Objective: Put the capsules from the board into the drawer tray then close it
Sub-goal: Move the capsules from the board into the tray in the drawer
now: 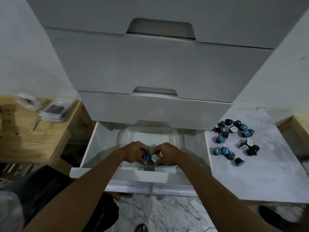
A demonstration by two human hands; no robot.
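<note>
The bottom drawer of a white cabinet stands pulled open, with a clear plastic tray inside it. Both my hands are down in the tray's near end. My left hand grips a blue capsule. My right hand grips a capsule with a white label; another blue capsule peeks out under it. To the right, a white marble board carries several dark and blue capsules, scattered over its far half.
Two shut drawers overhang the open one. A wooden table at the left holds clear packets and a small metal tool. Marble floor and a sandalled foot show below; a dark bag lies at lower left.
</note>
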